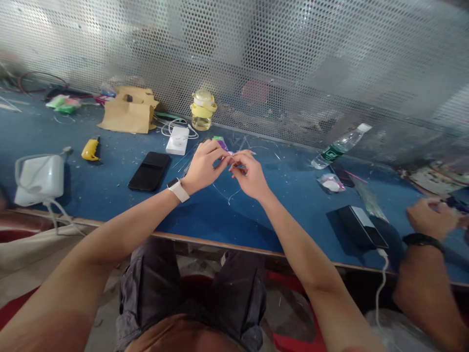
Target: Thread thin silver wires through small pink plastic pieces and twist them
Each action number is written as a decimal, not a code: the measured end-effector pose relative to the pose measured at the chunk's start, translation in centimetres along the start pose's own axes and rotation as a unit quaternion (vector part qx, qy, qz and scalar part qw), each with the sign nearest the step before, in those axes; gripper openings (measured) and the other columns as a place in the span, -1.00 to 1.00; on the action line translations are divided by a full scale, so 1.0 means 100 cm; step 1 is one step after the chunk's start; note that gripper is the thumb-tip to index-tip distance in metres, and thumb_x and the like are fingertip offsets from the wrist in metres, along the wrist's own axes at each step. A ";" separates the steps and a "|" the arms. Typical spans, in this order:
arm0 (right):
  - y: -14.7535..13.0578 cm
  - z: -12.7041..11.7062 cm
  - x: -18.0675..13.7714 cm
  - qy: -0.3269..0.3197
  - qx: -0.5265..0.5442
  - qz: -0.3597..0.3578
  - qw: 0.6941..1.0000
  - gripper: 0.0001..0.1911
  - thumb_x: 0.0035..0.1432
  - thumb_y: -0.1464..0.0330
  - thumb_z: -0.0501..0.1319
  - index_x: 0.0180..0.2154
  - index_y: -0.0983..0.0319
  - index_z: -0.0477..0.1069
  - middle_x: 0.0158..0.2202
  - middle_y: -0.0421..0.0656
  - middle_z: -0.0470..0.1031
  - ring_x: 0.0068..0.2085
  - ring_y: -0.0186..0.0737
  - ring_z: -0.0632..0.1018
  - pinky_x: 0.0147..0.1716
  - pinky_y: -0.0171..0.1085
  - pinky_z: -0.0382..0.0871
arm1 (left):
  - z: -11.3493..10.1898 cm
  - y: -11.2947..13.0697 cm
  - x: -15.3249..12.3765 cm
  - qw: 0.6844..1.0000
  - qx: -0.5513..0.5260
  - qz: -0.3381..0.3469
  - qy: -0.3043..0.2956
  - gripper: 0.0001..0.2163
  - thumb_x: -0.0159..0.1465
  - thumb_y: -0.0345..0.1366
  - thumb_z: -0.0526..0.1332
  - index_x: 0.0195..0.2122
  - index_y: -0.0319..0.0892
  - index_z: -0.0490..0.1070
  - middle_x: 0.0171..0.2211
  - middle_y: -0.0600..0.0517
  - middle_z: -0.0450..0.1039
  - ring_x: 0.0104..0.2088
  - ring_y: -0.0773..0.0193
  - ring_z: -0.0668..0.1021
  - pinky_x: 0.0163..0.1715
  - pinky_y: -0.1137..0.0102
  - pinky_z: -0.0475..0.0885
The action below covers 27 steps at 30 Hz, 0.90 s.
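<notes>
In the head view, your left hand (205,165) and right hand (251,174) meet at frame centre, fingertips pinching what looks like a thin strand (229,199), its slack curving below them over the blue worktop (205,220). Pinch lightly, steady both wrists, and guard that slack against snagging.

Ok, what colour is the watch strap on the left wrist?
The watch strap is off-white; the head view shows it.
</notes>
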State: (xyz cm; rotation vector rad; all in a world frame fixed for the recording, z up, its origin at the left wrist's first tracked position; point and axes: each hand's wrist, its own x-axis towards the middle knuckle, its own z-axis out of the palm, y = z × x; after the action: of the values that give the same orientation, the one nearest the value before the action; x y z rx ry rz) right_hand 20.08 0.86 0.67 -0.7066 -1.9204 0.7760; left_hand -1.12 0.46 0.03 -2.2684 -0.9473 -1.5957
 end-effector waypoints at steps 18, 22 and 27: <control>-0.006 0.003 -0.005 0.020 -0.176 -0.021 0.984 -0.42 0.28 0.32 0.43 0.29 0.08 0.43 -0.08 -0.13 0.72 -0.21 -0.08 0.67 -0.12 -0.01 0.63 | 0.000 0.000 -0.001 0.998 0.013 -0.041 -0.042 -0.83 0.56 -0.35 0.27 -0.20 -0.11 0.60 -0.22 -0.02 0.56 -0.17 0.13 0.57 -0.10 0.17 0.44; -0.005 0.005 -0.007 0.053 -0.200 -0.066 0.976 -0.49 0.36 0.38 0.35 0.30 0.04 0.46 0.02 -0.10 0.74 -0.18 -0.09 0.69 -0.15 -0.02 0.68 | 0.000 0.002 -0.002 0.997 0.015 -0.041 -0.059 -0.85 0.56 -0.33 0.27 -0.17 -0.11 0.62 -0.25 -0.03 0.56 -0.18 0.11 0.58 -0.11 0.17 0.45; 0.000 0.009 -0.009 0.128 -0.226 -0.109 0.960 -0.72 0.42 0.35 0.34 0.13 0.04 0.55 0.02 -0.11 0.76 -0.12 -0.07 0.74 -0.15 -0.02 0.75 | 0.000 0.005 -0.002 0.996 -0.008 -0.060 -0.059 -0.87 0.53 -0.35 0.29 -0.17 -0.10 0.62 -0.28 -0.01 0.56 -0.21 0.14 0.59 -0.13 0.19 0.47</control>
State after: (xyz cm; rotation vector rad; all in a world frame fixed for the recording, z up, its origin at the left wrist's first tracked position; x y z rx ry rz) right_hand 19.65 -0.05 -0.13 -0.8054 -1.9069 0.0958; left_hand -0.85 -0.03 -0.05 -2.3804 -1.1228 -1.5355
